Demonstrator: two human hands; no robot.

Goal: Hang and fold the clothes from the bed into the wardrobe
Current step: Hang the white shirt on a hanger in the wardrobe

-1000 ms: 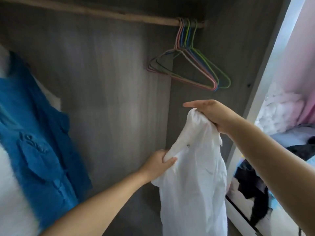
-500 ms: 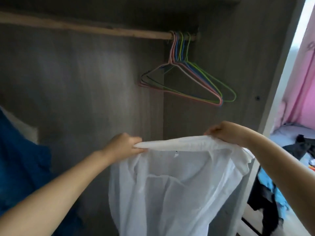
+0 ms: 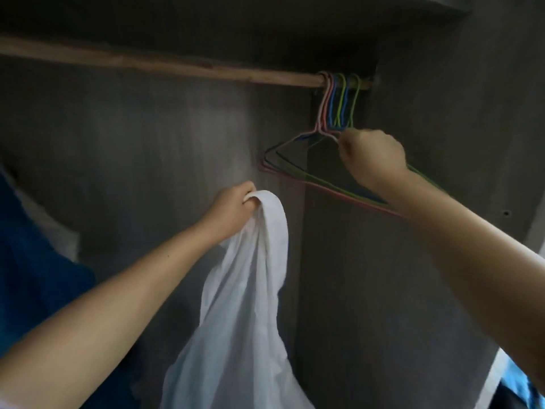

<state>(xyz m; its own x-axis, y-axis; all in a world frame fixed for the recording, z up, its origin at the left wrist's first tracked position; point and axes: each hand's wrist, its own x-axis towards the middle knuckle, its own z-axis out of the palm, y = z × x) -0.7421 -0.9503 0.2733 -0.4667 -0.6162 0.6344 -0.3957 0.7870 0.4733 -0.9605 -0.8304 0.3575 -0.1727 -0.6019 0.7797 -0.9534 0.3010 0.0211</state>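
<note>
A white shirt [image 3: 250, 305] hangs down in front of the grey wardrobe back, and my left hand [image 3: 231, 206] grips it by its top edge. Several thin wire hangers [image 3: 298, 163], pink, blue and green, hang bunched at the right end of the wooden rail [image 3: 177, 67]. My right hand [image 3: 373, 156] is raised to them, its fingers curled round the hangers just below their hooks.
A blue garment [image 3: 32, 261] hangs at the far left with something white behind it. The wardrobe's side wall [image 3: 457, 143] stands right beside the hangers. A strip of blue cloth [image 3: 522, 385] shows outside at the bottom right.
My right hand let go of the shirt and rose to the hangers. The shirt, held spread between both hands before, now hangs bunched from my left hand alone.
</note>
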